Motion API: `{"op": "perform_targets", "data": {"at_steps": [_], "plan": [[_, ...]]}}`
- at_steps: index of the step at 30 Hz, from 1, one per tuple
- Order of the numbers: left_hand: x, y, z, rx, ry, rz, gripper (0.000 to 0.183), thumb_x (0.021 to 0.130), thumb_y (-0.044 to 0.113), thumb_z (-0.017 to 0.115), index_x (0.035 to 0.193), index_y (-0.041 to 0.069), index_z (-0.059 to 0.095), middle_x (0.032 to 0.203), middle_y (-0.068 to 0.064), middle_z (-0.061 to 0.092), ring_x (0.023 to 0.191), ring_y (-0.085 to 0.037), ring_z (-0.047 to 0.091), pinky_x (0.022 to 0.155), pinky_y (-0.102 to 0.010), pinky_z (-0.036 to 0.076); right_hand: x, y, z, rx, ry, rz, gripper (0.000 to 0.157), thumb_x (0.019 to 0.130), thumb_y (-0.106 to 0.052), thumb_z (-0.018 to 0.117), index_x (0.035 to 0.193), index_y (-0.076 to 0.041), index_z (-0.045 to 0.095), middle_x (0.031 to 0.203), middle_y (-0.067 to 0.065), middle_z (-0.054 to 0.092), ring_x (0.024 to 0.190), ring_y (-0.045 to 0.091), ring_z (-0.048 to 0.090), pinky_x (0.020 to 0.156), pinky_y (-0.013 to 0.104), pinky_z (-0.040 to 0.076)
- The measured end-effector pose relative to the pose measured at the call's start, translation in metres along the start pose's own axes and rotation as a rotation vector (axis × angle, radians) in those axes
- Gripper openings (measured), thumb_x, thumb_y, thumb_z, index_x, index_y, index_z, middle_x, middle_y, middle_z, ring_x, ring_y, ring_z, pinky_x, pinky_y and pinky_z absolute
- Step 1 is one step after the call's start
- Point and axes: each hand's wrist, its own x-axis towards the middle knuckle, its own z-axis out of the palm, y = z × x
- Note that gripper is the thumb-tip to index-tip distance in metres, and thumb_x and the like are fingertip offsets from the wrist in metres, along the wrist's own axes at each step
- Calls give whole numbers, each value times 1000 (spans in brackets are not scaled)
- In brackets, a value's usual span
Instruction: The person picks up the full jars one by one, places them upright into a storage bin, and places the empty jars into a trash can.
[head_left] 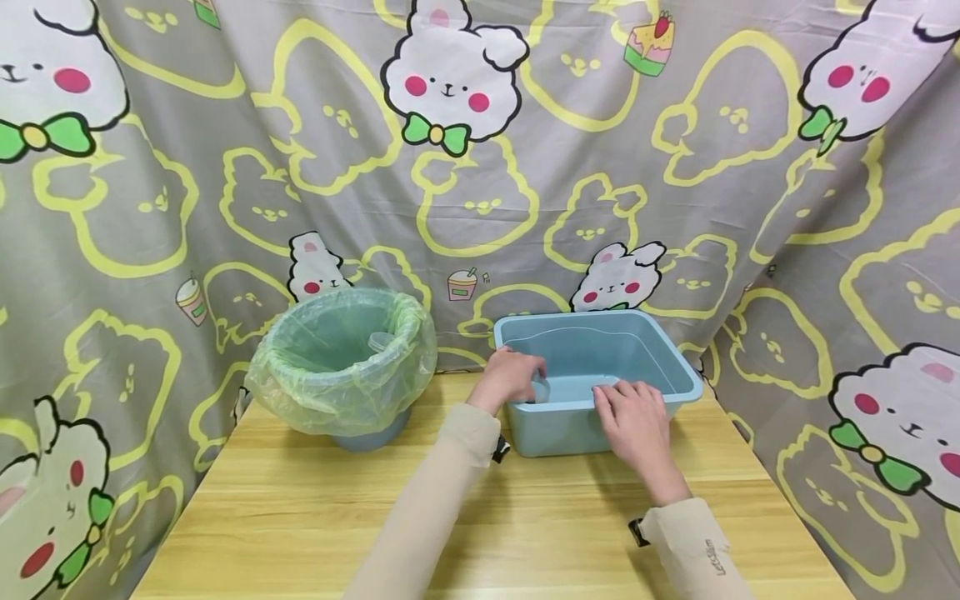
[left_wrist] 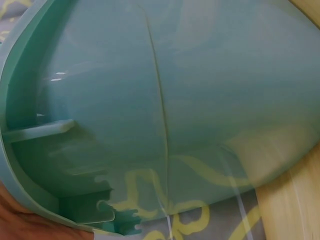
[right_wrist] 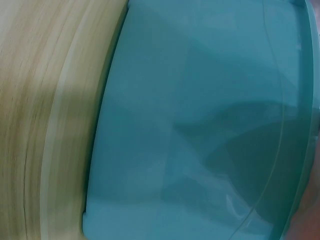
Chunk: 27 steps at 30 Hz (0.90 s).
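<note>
A blue rectangular plastic tub stands toward the back right of the table. My left hand reaches over its front left corner, fingers curled down around a clear plastic container inside. Over the front rim bends my right hand, its fingertips inside the tub beside another clear edge; I cannot tell whether they grip it. Each wrist view mostly shows the tub's outer wall, with a bit of left hand and of right hand at the rim.
At the left stands a round blue bin lined with a translucent green bag. A clear plastic piece shows inside it. Patterned curtain hangs right behind and beside the wooden table.
</note>
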Motion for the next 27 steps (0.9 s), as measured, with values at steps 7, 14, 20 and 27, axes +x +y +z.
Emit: {"op": "perform_targets", "data": {"at_steps": [7,14,20,27], "plan": [[-2,-1,-1,-11,11,12,41,87,21,76,127,29,71,127,5,74,118,-14,68,121,-37,32,-1,-1,1,4,13,-3,38,108,-33,51,109,-6,78,102,14,73,102,40,60,100,57,42],[-2,-4,0,-30,22,39,43,87,22,76,129,28,70,126,6,74,117,-13,68,123,-38,31,-1,-1,2,7,16,-1,37,108,-33,51,108,-6,78,101,14,72,101,40,60,100,57,42],[1,-9,5,-136,59,75,47,86,33,82,131,26,68,125,9,73,118,-11,67,120,-36,33,-1,-2,0,4,5,3,39,108,-33,50,108,-5,77,102,15,72,102,41,60,100,57,42],[3,-13,10,-202,104,99,49,85,40,85,129,26,69,124,9,73,118,-12,66,117,-34,37,-1,-4,-2,0,-1,12,39,108,-32,50,108,-5,77,101,15,72,101,41,59,99,57,42]]}}
